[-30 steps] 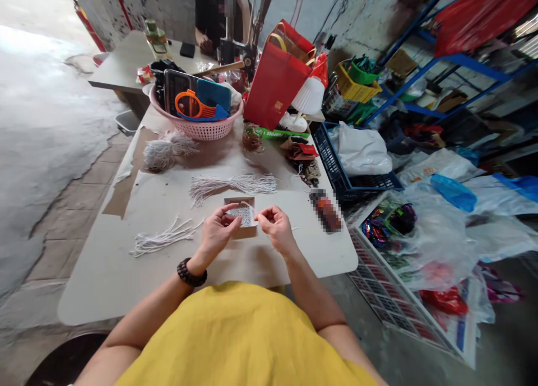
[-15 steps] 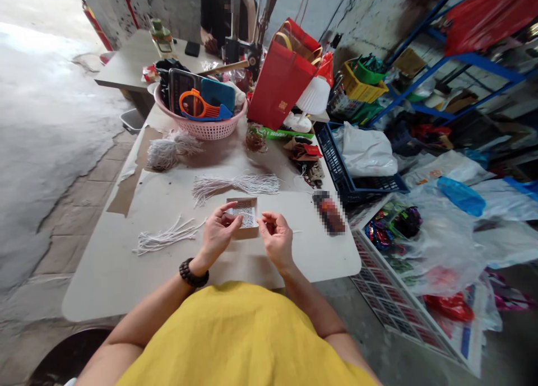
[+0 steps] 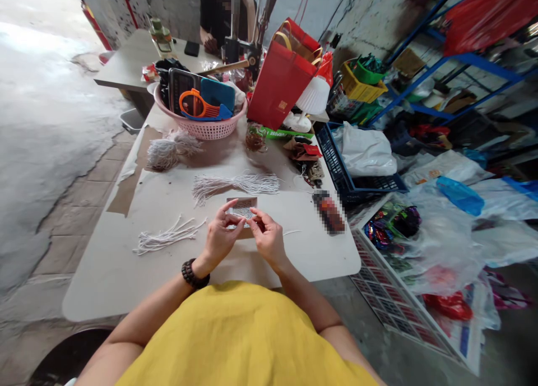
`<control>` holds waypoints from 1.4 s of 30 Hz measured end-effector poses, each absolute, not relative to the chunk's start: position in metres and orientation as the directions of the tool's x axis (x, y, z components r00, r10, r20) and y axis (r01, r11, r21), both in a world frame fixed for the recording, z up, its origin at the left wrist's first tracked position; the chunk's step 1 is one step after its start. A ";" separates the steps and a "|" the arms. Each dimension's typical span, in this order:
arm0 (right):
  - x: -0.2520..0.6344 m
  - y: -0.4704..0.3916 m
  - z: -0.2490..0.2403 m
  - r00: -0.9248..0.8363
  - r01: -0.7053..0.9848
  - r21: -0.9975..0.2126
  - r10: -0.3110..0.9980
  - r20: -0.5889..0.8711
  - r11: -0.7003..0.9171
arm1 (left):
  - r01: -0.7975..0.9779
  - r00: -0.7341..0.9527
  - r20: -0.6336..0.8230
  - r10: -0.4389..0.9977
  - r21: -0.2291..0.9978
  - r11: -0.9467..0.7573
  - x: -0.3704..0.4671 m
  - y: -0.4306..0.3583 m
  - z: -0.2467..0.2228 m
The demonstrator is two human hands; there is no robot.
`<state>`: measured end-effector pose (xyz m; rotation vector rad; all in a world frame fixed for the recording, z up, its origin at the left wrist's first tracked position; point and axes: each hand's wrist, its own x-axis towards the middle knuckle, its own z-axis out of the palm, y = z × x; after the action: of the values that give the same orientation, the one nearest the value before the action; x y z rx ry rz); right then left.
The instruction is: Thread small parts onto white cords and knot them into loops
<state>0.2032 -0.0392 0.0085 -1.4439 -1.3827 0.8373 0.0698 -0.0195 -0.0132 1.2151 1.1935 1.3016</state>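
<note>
My left hand (image 3: 222, 230) is closed in a pinch on a thin white cord (image 3: 240, 215). My right hand (image 3: 269, 239) pinches the same cord, its fingertips almost meeting those of the left. An end of white cord (image 3: 293, 231) shows to the right of that hand. Just beneath the fingers sits a small open cardboard box (image 3: 244, 234) with many tiny silvery-white pieces in it, partly hidden by my hands. Behind the box lies a long bundle of white cords (image 3: 237, 184). A looser group of cords (image 3: 168, 239) is spread out left of my left hand.
On the table (image 3: 113, 279) stand a pink basket (image 3: 205, 129) of tools, a red paper bag (image 3: 279, 83) and a second cord bundle (image 3: 170, 149). A blurred-out object (image 3: 330, 212) lies near the right edge. Crates (image 3: 351, 178) flank that side. Across the table sits another person (image 3: 214, 16).
My right hand has moved left, closing the gap to my left hand above the box. The left has shifted slightly right. More of the cord end shows at the right.
</note>
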 end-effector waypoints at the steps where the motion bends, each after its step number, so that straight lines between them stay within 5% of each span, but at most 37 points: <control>1: 0.204 -0.037 0.009 0.112 0.337 -0.939 0.987 0.112 0.068 | -0.009 -0.031 0.083 0.996 0.996 -0.083 0.070 -0.020 -0.013; 5: 0.205 -0.032 0.012 0.098 0.278 -0.960 0.994 0.052 0.023 | 0.001 0.003 0.086 0.996 0.996 -0.086 0.068 -0.019 -0.014; 11: 0.202 -0.030 0.008 0.238 -0.034 -0.996 0.968 -0.083 -0.077 | -0.407 0.067 -0.232 0.970 0.882 0.239 0.072 -0.015 -0.014; 16: 0.200 -0.030 0.007 0.248 -0.094 -0.992 0.963 -0.110 -0.089 | -0.511 0.148 -0.344 0.927 0.776 0.369 0.072 -0.014 -0.010; 22: 0.199 -0.031 0.009 0.176 -0.043 -0.995 0.980 -0.094 -0.088 | -0.581 0.096 -0.335 0.937 0.746 0.326 0.073 -0.015 -0.003; 28: 0.249 -0.034 0.019 -0.133 0.198 -0.968 0.974 -0.181 -0.153 | -0.707 0.079 -0.242 0.967 0.671 0.225 0.056 -0.004 0.013; 31: 0.288 -0.037 0.025 -0.105 0.138 -0.972 0.973 -0.207 -0.192 | -0.682 0.061 -0.201 0.978 0.707 0.188 0.043 0.003 0.018; 37: 0.297 -0.041 0.032 0.117 -0.267 -0.962 0.989 -0.089 -0.055 | -0.431 0.166 -0.218 0.962 0.861 0.270 0.047 0.001 0.015; 42: 0.250 -0.042 0.038 0.027 -0.277 -0.958 0.996 -0.089 -0.078 | -0.249 0.259 -0.227 0.939 0.923 0.292 0.064 -0.016 0.025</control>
<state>0.2496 -0.0418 0.0382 -1.0778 -0.9311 1.3605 0.0635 -0.0160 0.0253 0.9091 0.9539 0.9769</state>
